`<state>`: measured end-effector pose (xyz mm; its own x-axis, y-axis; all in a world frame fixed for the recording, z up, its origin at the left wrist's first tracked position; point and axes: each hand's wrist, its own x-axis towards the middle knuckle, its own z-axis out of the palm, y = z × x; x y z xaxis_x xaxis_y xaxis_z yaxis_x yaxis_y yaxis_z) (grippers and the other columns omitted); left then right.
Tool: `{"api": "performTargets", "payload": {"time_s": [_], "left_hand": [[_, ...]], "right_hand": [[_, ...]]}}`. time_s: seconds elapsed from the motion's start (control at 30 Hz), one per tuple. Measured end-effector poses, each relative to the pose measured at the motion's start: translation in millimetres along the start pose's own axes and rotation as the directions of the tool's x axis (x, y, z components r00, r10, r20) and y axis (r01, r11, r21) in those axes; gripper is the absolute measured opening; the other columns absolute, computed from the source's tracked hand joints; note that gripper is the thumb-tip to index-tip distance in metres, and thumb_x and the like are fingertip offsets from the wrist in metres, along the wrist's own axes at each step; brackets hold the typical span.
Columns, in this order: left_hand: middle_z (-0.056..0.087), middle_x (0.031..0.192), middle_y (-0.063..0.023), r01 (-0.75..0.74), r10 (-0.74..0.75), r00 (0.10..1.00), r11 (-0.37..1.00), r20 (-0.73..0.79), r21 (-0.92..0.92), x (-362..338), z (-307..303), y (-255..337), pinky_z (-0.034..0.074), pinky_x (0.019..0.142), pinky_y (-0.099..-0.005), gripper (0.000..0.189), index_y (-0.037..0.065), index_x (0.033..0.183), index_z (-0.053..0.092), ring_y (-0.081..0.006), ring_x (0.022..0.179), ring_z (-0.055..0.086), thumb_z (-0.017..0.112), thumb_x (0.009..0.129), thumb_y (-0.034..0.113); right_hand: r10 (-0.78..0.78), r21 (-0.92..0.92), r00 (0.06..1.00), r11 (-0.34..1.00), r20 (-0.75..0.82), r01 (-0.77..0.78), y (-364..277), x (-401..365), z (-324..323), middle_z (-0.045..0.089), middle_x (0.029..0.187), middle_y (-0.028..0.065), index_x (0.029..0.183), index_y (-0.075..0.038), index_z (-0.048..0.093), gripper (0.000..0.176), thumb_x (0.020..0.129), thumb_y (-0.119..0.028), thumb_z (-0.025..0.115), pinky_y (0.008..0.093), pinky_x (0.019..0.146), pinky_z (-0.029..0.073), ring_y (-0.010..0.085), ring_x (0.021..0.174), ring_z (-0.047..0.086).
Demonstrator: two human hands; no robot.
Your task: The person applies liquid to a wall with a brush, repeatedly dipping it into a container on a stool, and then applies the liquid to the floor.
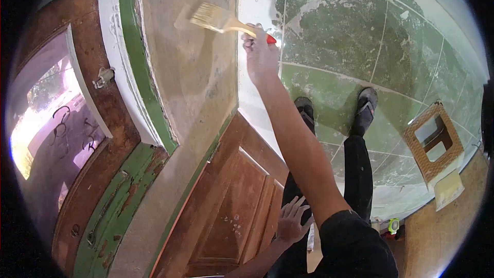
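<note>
My right hand is closed around the wooden handle of a paintbrush with pale bristles and a red handle end. The bristles point left and overlap the bare beige wall strip, with a lighter patch beside them. Fine pale dust coats the fingers. Lower down, my left hand hangs in front of my dark trousers, fingers spread and holding nothing. Behind it is a brown panelled wooden door.
Green floor tiles with white smears lie under my sandalled feet. A woven-patterned box with a square opening is at right. On the left, a peeling green frame borders a brown window. A tape measure sits lower right.
</note>
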<state>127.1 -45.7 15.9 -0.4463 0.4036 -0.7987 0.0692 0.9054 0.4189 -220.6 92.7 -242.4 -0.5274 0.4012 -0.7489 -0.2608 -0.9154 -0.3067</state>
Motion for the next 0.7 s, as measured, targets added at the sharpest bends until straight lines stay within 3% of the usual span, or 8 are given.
{"api": "performTargets", "payload": {"time_s": [0.13,0.2,0.3,0.43,0.5,0.57,0.63,0.7], "left_hand": [[0.051,0.138,-0.0119,-0.009,0.006,0.998,0.999,0.058,0.050,-2.9,-6.1,-3.6,0.035,0.108,-0.0493,0.043,0.008,0.116,0.059,-0.0308,0.133,0.043,0.066,0.088,0.041],[0.051,0.137,-0.0122,-0.008,0.005,0.998,0.999,0.057,0.039,-3.4,-10.7,-2.8,0.035,0.108,-0.0488,0.044,0.008,0.116,0.058,-0.0303,0.133,0.043,0.067,0.087,0.040],[0.051,0.137,-0.0127,-0.013,0.010,0.999,0.998,0.049,0.056,4.5,-19.3,4.7,0.035,0.107,-0.0478,0.046,0.007,0.117,0.058,-0.0293,0.133,0.043,0.068,0.086,0.039],[0.052,0.136,-0.0130,-0.032,0.027,0.998,0.996,0.060,0.088,8.0,-22.9,7.9,0.035,0.107,-0.0464,0.051,0.006,0.121,0.057,-0.0283,0.133,0.042,0.069,0.084,0.038],[0.052,0.136,-0.0131,-0.013,0.006,0.996,0.996,0.087,0.086,6.5,-21.0,4.5,0.035,0.107,-0.0462,0.053,0.006,0.122,0.056,-0.0282,0.133,0.043,0.070,0.083,0.038],[0.052,0.135,-0.0132,0.008,-0.018,0.993,0.996,0.117,0.083,-1.0,-11.6,-2.4,0.035,0.107,-0.0461,0.054,0.006,0.124,0.056,-0.0281,0.133,0.043,0.070,0.083,0.039],[0.052,0.136,-0.0132,0.045,-0.046,0.999,0.996,-0.006,-0.081,-13.2,6.4,-14.6,0.034,0.107,-0.0458,0.056,0.006,0.125,0.056,-0.0273,0.133,0.043,0.071,0.082,0.039],[0.052,0.136,-0.0126,0.060,-0.060,0.998,0.996,0.007,-0.068,-2.8,-0.2,-6.9,0.034,0.108,-0.0460,0.054,0.006,0.123,0.056,-0.0274,0.133,0.043,0.070,0.082,0.038]], "right_hand": [[0.001,-0.075,1.000,0.997,0.016,0.001,12.0,-4.8,35.1,0.064,0.080,0.0052,0.103,0.000,0.063,0.027,0.098,-0.027,0.058,0.0230,0.061,0.042,0.0092,0.065,0.051],[-0.071,-0.219,0.991,0.975,-0.112,0.045,30.9,9.4,19.4,0.066,0.076,0.0061,0.099,-0.001,0.065,0.029,0.097,-0.029,0.060,0.0223,0.056,0.041,0.0075,0.058,0.050],[-0.076,-0.302,0.991,0.952,-0.107,0.041,26.7,23.8,-20.0,0.065,0.074,0.0060,0.098,0.000,0.065,0.028,0.097,-0.028,0.060,0.0220,0.053,0.040,0.0065,0.055,0.048],[-0.047,-0.263,0.984,0.965,-0.174,0.000,0.5,25.8,-5.8,0.065,0.072,0.0055,0.096,0.000,0.066,0.026,0.096,-0.025,0.059,0.0213,0.050,0.038,0.0064,0.053,0.047],[-0.128,-0.032,0.986,0.992,-0.111,0.125,2.6,21.5,26.5,0.064,0.071,0.0048,0.092,0.000,0.067,0.024,0.096,-0.023,0.059,0.0208,0.048,0.037,0.0066,0.051,0.046],[-0.112,-0.052,0.986,0.993,-0.125,0.107,20.3,26.7,24.7,0.063,0.071,0.0034,0.091,-0.001,0.067,0.024,0.095,-0.024,0.061,0.0224,0.049,0.038,0.0070,0.053,0.048],[-0.164,-0.160,0.960,0.979,-0.229,0.129,63.1,52.1,-11.4,0.064,0.071,0.0030,0.087,-0.001,0.068,0.025,0.095,-0.024,0.062,0.0249,0.051,0.041,0.0083,0.054,0.050],[-0.238,-0.593,0.907,0.805,-0.348,-0.016,62.6,57.7,-45.7,0.064,0.070,0.0036,0.084,0.003,0.071,0.031,0.095,-0.024,0.060,0.0252,0.054,0.042,0.0101,0.054,0.051]]}}
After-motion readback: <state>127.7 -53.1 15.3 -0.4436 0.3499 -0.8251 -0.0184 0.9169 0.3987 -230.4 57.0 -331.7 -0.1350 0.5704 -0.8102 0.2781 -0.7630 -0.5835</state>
